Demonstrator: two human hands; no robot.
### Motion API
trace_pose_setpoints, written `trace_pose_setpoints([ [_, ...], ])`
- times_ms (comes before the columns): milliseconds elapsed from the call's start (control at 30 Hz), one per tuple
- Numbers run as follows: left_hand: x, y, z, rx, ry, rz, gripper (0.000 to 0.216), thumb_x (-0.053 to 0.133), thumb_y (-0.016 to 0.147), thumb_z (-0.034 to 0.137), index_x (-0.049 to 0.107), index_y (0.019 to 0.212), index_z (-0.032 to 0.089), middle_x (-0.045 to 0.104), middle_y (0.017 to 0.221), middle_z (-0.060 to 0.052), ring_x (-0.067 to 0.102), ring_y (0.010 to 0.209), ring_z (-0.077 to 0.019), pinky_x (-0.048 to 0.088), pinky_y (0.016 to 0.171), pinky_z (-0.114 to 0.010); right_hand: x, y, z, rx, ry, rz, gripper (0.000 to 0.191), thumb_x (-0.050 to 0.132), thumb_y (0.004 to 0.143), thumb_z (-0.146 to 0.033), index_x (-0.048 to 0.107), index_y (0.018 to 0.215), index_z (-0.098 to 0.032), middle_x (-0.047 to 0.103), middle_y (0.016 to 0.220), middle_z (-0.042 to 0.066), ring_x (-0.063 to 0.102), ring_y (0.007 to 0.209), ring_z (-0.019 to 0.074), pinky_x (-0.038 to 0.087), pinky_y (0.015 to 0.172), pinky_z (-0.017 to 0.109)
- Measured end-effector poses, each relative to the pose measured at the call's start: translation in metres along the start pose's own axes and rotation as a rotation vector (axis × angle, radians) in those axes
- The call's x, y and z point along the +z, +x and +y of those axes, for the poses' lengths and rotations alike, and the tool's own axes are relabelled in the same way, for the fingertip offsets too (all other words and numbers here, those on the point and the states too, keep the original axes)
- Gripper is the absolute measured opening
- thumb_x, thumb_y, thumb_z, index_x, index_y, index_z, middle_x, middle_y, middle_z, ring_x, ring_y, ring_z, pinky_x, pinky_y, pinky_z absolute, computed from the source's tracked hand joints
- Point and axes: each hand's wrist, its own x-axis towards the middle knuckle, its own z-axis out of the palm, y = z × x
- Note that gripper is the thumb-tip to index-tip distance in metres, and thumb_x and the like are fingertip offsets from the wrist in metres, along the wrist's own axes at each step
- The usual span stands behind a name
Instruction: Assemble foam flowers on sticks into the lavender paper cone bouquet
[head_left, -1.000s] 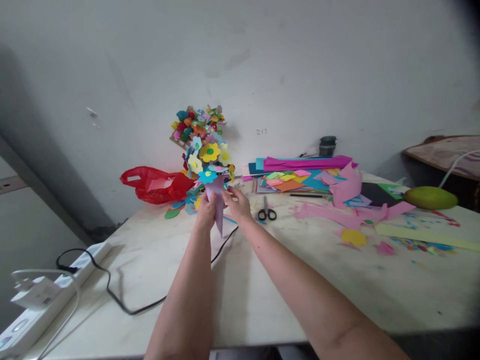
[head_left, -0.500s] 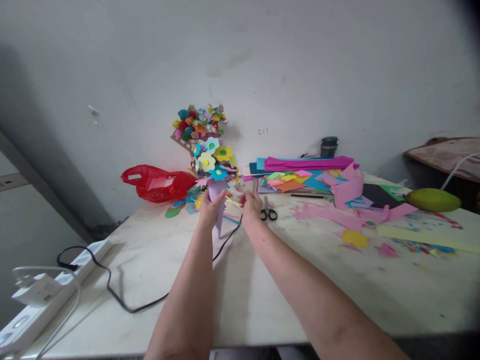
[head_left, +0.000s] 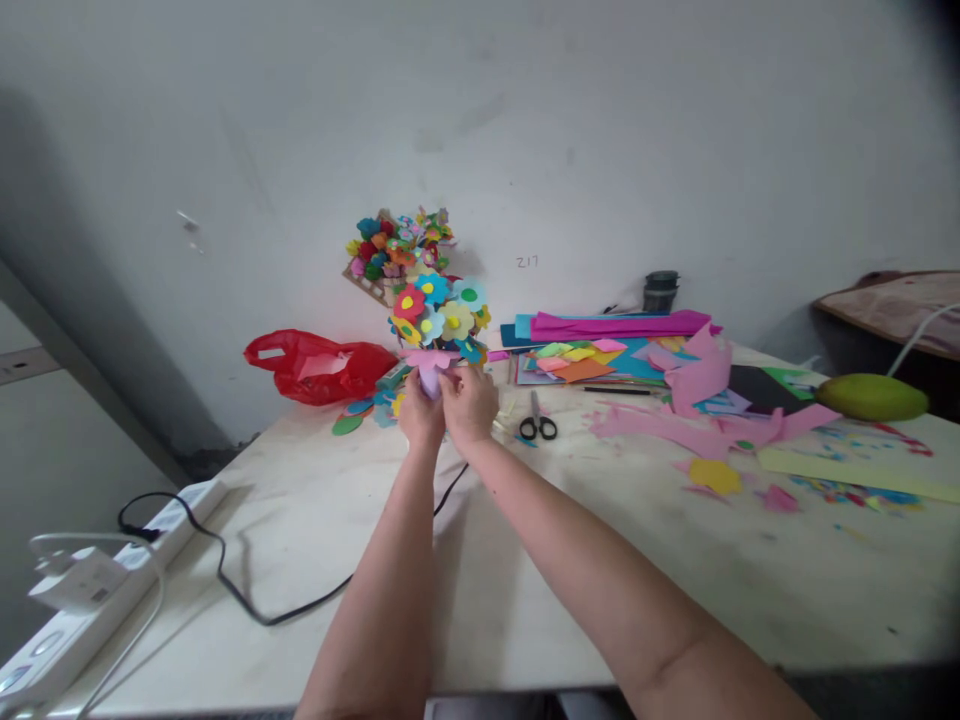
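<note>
A bouquet of paper flowers (head_left: 455,319) in red, yellow, blue and pale tones stands upright out of a lilac paper cone (head_left: 430,383). My left hand (head_left: 422,410) is closed around the cone from the left. From the right, my right hand (head_left: 468,400) is closed against the same cone, fingers close to the left hand's. The cone's lower part is hidden behind my hands. Black-handled scissors (head_left: 538,424) lie just right of my right hand. Paper flower cutouts (head_left: 360,410) lie to the left.
A red plastic bag (head_left: 322,370) sits at the left, and another flower bunch (head_left: 397,245) is behind. Coloured paper sheets (head_left: 622,328), pink scraps (head_left: 697,430) and a green mango-like fruit (head_left: 870,396) lie right. A black cable (head_left: 262,612) runs from a power strip (head_left: 112,590).
My right hand has moved left onto the cone, beside the left hand. The bouquet has turned, so a red flower and other blooms now face me.
</note>
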Motion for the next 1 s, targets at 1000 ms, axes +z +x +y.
trace_pose_setpoints([
  [1000, -0.02, 0.004, -0.007, -0.178, -0.237, -0.393, 0.063, 0.081, 0.051, 0.038, 0.054, 0.103, 0.017, 0.059, 0.064, 0.003, 0.052, 0.045, -0.0098, 0.043, 0.041, -0.022, 0.011, 0.007, 0.053, 0.426, 0.925, -0.331, 0.041, 0.07, 0.062, -0.042, 0.069, 0.1, -0.025, 0.069, 0.098, 0.0, 0.061, 0.092, 0.0161, 0.043, 0.065, 0.023],
])
